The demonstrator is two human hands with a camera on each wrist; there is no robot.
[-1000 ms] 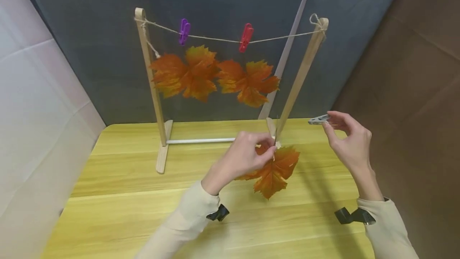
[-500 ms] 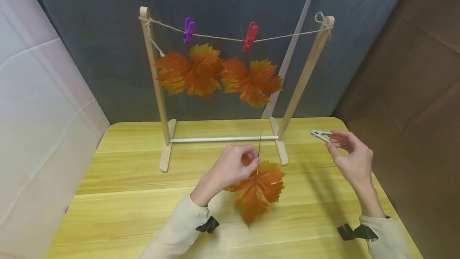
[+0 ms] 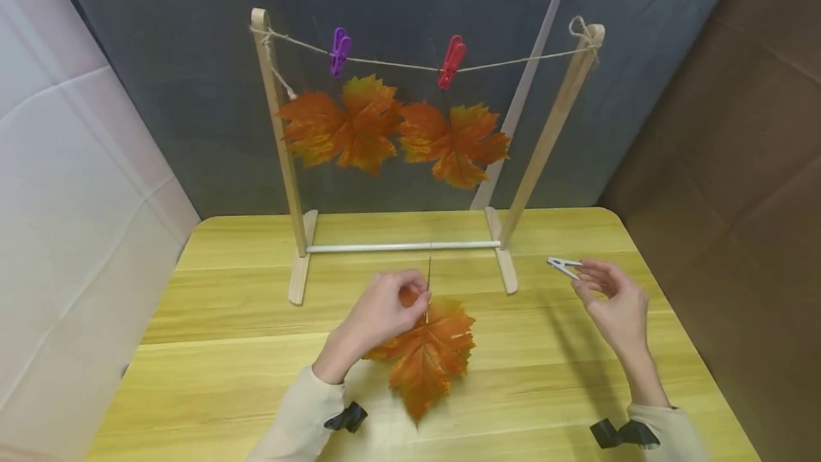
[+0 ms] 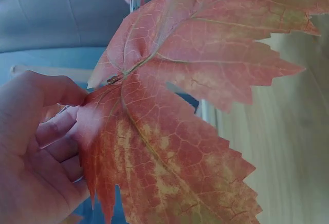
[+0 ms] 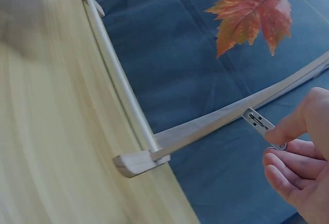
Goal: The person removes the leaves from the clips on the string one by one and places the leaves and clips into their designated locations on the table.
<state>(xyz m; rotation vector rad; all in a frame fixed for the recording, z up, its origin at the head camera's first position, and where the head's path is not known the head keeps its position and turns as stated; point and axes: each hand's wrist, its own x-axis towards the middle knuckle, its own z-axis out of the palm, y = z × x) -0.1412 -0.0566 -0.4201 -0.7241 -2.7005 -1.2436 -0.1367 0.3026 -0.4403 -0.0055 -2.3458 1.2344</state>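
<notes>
My left hand pinches an orange autumn leaf by its stem, low over the table in front of the rack. The stem sticks up above the fingertips and the blade hangs below. In the left wrist view this leaf spreads wide beside the thumb and fingers. Off to the right, my right hand pinches a pale grey clothespin between thumb and fingers, held above the table. The right wrist view shows the same clothespin with its tip pointing away from the hand.
A wooden rack has two posts, a white rod low between them and a string across the top. A purple clothespin and a red clothespin sit on the string, with two orange leaves hanging below.
My left hand has drawn the leaf left and towards me, away from the rack's right foot. My right hand has come down with the clothespin, whose tilt has changed.
</notes>
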